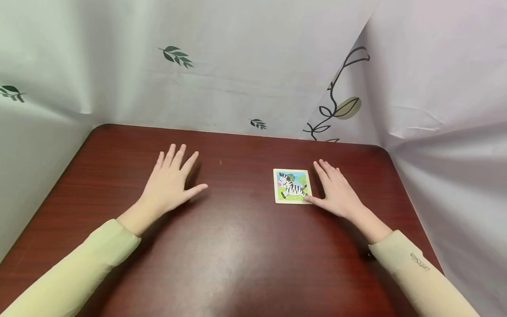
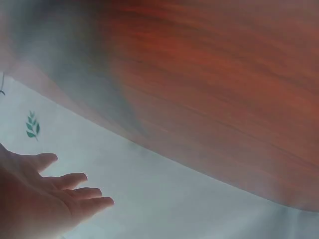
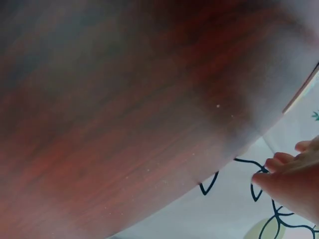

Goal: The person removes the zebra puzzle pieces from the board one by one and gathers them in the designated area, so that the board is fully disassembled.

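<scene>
A square zebra picture puzzle (image 1: 292, 186) with a pale border lies flat on the dark red wooden table (image 1: 233, 264), right of centre. My right hand (image 1: 336, 193) is just to its right, fingers extended, with the thumb over the puzzle's lower right corner; whether it touches cannot be told. On the left side, my left hand (image 1: 168, 185) is held with fingers spread and nothing in them. Its fingers also show in the left wrist view, where the left hand (image 2: 55, 199) appears at the lower left. In the right wrist view, the right hand (image 3: 294, 179) is partly cut off at the edge.
Pale curtain cloth (image 1: 237, 79) with leaf prints hangs behind the table and along both sides. The table's far edge meets the cloth, and its far corners are rounded.
</scene>
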A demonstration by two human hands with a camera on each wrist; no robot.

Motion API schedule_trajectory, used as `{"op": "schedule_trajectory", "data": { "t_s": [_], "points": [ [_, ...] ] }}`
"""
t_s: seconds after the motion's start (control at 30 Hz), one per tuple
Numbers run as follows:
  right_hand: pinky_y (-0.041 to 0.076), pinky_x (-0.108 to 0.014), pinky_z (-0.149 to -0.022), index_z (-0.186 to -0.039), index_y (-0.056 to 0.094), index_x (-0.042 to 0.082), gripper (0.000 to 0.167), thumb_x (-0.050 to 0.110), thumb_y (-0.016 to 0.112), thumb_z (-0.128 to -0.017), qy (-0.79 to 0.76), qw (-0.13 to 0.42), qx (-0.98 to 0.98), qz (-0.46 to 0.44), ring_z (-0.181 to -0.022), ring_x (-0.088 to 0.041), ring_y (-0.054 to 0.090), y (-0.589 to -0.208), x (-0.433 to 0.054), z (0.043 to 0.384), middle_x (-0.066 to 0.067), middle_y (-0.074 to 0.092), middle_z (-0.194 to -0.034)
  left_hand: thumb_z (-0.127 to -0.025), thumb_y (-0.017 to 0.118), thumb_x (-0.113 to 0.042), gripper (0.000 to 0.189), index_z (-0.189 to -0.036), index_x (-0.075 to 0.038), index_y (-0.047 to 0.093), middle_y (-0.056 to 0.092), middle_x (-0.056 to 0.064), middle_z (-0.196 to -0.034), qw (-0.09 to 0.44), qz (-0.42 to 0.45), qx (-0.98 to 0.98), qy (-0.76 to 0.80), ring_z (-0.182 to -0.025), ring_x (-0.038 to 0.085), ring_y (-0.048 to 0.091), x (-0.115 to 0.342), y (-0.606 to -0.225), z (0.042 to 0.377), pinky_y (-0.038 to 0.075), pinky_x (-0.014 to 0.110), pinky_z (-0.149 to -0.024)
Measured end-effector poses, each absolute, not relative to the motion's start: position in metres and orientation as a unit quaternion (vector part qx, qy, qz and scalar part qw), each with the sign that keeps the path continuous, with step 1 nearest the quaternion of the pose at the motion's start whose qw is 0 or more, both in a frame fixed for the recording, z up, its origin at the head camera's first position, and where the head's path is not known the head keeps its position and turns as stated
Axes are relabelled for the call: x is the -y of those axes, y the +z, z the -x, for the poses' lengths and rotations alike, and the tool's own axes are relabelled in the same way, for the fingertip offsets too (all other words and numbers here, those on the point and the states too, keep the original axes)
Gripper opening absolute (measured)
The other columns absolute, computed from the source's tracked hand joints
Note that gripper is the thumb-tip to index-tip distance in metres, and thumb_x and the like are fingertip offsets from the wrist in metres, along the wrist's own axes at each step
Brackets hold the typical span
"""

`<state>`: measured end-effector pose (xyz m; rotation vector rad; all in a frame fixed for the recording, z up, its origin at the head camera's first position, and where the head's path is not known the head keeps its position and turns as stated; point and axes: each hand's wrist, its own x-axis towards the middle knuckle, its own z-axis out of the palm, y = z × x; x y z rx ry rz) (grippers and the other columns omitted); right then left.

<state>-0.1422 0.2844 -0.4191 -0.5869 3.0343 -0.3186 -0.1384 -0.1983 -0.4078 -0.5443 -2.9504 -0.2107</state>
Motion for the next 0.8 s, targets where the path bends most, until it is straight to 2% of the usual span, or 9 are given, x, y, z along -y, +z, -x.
{"op": "schedule_trajectory", "data": {
  "t_s": [0.33,0.6,0.8],
  "points": [
    [0.019,-0.059,-0.133,-0.166,0.023,-0.002,0.109,0.051,0.079,-0.090,-0.119,0.046,-0.964,0.235,-0.163,-0.040,0.023,-0.426,-0.276,0.151,-0.022,0.024,-0.175,-0.098,0.065,-0.060,0.083,-0.158,-0.006,0.047,0.035,0.026,-0.169,0.047,0.245,0.966,-0.074,-0.159,0.046,0.030,0.151,-0.408,0.160,0.026,0.059,-0.131],
    [0.021,-0.058,-0.133,-0.167,0.023,0.000,0.108,0.053,0.078,-0.091,-0.135,0.077,-0.955,0.252,-0.164,-0.038,0.023,-0.428,-0.276,0.157,-0.017,0.022,-0.177,-0.099,0.073,-0.041,0.069,-0.154,-0.004,0.053,0.047,0.025,-0.162,0.043,0.288,0.952,-0.094,-0.154,0.043,0.042,0.105,-0.405,0.175,0.035,0.054,-0.128],
    [0.024,-0.061,-0.131,-0.168,0.026,0.004,0.106,0.050,0.080,-0.090,-0.162,0.093,-0.950,0.250,-0.162,-0.040,0.026,-0.430,-0.277,0.159,-0.015,0.026,-0.176,-0.097,0.078,-0.026,0.061,-0.151,-0.005,0.058,0.056,0.019,-0.155,0.025,0.295,0.945,-0.135,-0.146,0.038,0.053,0.072,-0.405,0.184,0.046,0.050,-0.120]
  ]
}}
